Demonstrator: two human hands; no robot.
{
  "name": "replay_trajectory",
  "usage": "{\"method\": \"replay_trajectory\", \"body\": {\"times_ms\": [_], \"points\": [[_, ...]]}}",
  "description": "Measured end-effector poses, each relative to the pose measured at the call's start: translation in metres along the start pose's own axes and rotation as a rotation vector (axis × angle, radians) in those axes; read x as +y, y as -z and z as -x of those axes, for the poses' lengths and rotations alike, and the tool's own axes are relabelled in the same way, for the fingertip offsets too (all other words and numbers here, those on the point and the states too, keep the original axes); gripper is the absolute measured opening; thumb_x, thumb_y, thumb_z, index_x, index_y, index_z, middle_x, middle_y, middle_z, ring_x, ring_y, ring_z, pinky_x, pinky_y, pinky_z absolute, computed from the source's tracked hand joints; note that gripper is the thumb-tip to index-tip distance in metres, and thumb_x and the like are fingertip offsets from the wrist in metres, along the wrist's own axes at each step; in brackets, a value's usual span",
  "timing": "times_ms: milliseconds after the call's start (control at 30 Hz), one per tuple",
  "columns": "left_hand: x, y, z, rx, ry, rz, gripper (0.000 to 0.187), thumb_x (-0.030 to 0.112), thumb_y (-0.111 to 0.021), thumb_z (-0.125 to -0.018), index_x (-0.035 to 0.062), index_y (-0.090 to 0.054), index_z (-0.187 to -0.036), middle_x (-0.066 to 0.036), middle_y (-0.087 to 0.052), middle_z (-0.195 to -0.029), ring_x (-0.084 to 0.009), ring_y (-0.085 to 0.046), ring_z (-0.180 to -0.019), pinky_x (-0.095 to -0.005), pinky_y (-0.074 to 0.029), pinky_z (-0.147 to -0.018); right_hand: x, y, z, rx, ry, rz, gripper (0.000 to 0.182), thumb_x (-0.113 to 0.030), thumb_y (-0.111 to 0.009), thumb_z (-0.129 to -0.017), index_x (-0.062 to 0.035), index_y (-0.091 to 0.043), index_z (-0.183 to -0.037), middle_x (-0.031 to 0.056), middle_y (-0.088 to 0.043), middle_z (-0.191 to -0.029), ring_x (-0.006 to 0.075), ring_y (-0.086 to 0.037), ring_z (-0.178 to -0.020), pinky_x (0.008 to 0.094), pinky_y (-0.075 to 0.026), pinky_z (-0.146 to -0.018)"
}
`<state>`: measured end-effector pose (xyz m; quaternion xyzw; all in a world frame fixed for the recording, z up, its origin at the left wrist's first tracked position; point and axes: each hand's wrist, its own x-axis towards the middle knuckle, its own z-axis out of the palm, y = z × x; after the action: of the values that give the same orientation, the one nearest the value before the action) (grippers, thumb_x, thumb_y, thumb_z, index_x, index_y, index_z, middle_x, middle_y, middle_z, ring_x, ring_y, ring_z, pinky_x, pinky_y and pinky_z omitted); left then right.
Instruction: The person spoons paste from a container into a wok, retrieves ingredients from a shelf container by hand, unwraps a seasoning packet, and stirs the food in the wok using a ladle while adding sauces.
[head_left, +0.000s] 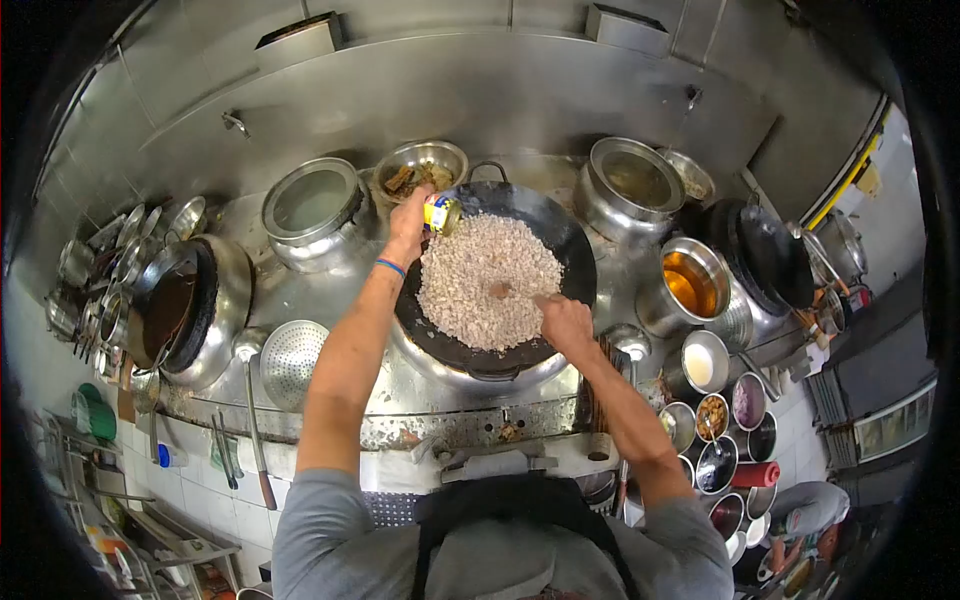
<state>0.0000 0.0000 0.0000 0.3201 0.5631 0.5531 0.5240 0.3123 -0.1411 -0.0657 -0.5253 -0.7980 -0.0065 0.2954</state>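
Observation:
A black wok (pixel 578 250) holds a wide heap of pale, finely chopped food (pixel 470 270), perhaps minced meat. My left hand (pixel 408 222) is closed around a small can (pixel 437 214) with a yellow and blue label, tilted over the wok's upper left part. My right hand (pixel 568 326) is closed at the heap's lower right edge. Whatever its fingers hold, if anything, I cannot make out. A small brown patch (pixel 499 290) shows on the food just left of that hand.
Behind the wok is a bowl (pixel 460 160) of brownish food. Lidded pots (pixel 310 240) (pixel 640 215) flank it. At right are a pot of orange liquid (pixel 690 285) and several seasoning containers (pixel 705 362). A perforated strainer (pixel 293 362) and a ladle (pixel 252 400) lie left. Another person (pixel 810 508) is at lower right.

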Motion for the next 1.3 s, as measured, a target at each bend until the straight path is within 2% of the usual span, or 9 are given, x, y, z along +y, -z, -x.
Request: {"method": "replay_trajectory", "body": {"times_ms": [333, 567, 700, 833, 967, 1000, 1100, 1200, 1300], "points": [[-0.023, 0.001, 0.001, -0.39, 0.268, 0.189, 0.043, 0.057, -0.054, -0.097, 0.0171, -0.068, -0.091, -0.001, -0.068, -0.07, -0.0155, -0.062, -0.055, -0.027, -0.042, -0.044, -0.042, 0.047, -0.049, 0.122, 0.036, -0.084, 0.041, 0.002, -0.061, -0.08, -0.0052, -0.07, -0.119, 0.0179, -0.07, -0.084, 0.0372, -0.069, -0.065, 0.0469, -0.056, -0.056], [-0.052, -0.017, 0.007, -0.345, 0.193, 0.241, 0.045, 0.05, -0.069, -0.096, 0.0095, -0.065, -0.116, -0.004, -0.072, -0.104, -0.0182, -0.072, -0.088, -0.0384, -0.062, -0.075, -0.042, -0.011, -0.048, -0.106, -0.084, -0.636, 0.023, -0.005, -0.063, -0.088, 0.0013, -0.07, -0.109, 0.0159, -0.066, -0.075, 0.035, -0.065, -0.064, 0.0404, -0.053, -0.064], [-0.057, -0.004, 0.003, -0.351, 0.171, 0.247, 0.039, 0.044, -0.069, -0.097, 0.0092, -0.066, -0.114, -0.005, -0.072, -0.106, -0.0191, -0.071, -0.089, -0.0393, -0.062, -0.076, -0.029, 0.004, -0.041, -0.275, -0.316, -0.999, 0.024, -0.008, -0.059, -0.102, 0.0004, -0.071, -0.121, 0.0065, -0.073, -0.091, 0.0116, -0.062, -0.085, 0.029, -0.051, -0.077], [-0.044, 0.024, -0.009, -0.273, 0.101, 0.206, 0.035, 0.047, -0.066, -0.097, 0.0142, -0.068, -0.11, 0.0, -0.072, -0.101, -0.0133, -0.07, -0.085, -0.0349, -0.058, -0.067, -0.027, 0.042, -0.042, 0.025, -0.398, -1.02, 0.027, -0.009, -0.059, -0.104, -0.0014, -0.069, -0.127, 0.006, -0.076, -0.104, 0.0101, -0.063, -0.096, 0.0285, -0.051, -0.084], [-0.02, 0.032, 0.006, -0.191, 0.035, 0.229, 0.042, 0.053, -0.06, -0.098, 0.0157, -0.065, -0.116, -0.003, -0.071, -0.093, -0.0175, -0.069, -0.076, -0.0312, -0.046, -0.052, -0.038, 0.091, -0.061, 0.382, -0.226, -0.611, 0.026, -0.01, -0.058, -0.104, -0.0006, -0.071, -0.124, 0.0193, -0.075, -0.109, 0.0174, -0.071, -0.092, 0.0303, -0.054, -0.08], [-0.009, 0.032, 0.017, -0.22, 0.02, 0.248, 0.044, 0.055, -0.059, -0.098, 0.0152, -0.064, -0.117, -0.003, -0.071, -0.094, -0.0184, -0.069, -0.077, -0.0316, -0.046, -0.052, -0.03, 0.077, -0.064, 0.492, -0.124, -0.486, 0.028, -0.003, -0.06, -0.098, -0.0021, -0.07, -0.124, 0.0243, -0.073, -0.104, 0.0292, -0.075, -0.086, 0.0359, -0.057, -0.075], [0.002, 0.035, 0.022, -0.333, 0.077, 0.405, 0.043, 0.05, -0.054, -0.1, 0.0133, -0.063, -0.121, -0.007, -0.071, -0.1, -0.0254, -0.071, -0.081, -0.0335, -0.049, -0.055, 0.022, -0.016, -0.048, 0.111, -0.068, 0.099, 0.038, 0.002, -0.06, -0.088, -0.0041, -0.068, -0.125, 0.0215, -0.073, -0.095, 0.0393, -0.072, -0.081, 0.0437, -0.057, -0.069], [0.0, 0.051, 0.019, -0.498, 0.153, 0.547, 0.037, 0.037, -0.054, -0.097, 0.0111, -0.063, -0.122, -0.009, -0.072, -0.104, -0.0294, -0.073, -0.085, -0.0321, -0.05, -0.057, 0.035, -0.03, -0.025, 0.007, -0.142, 0.03, 0.046, 0.006, -0.057, -0.078, -0.0077, -0.067, -0.121, 0.0205, -0.07, -0.093, 0.0464, -0.067, -0.077, 0.0523, -0.056, -0.07], [0.0, 0.054, 0.031, -0.44, 0.135, 0.535, 0.047, 0.056, -0.053, -0.101, 0.0123, -0.065, -0.116, -0.007, -0.072, -0.093, -0.0201, -0.066, -0.066, -0.0267, -0.047, -0.051, 0.01, 0.008, -0.028, 0.125, -0.084, 0.033, 0.046, 0.005, -0.058, -0.081, -0.012, -0.069, -0.122, 0.0181, -0.068, -0.09, 0.0447, -0.067, -0.073, 0.053, -0.054, -0.063]]}}
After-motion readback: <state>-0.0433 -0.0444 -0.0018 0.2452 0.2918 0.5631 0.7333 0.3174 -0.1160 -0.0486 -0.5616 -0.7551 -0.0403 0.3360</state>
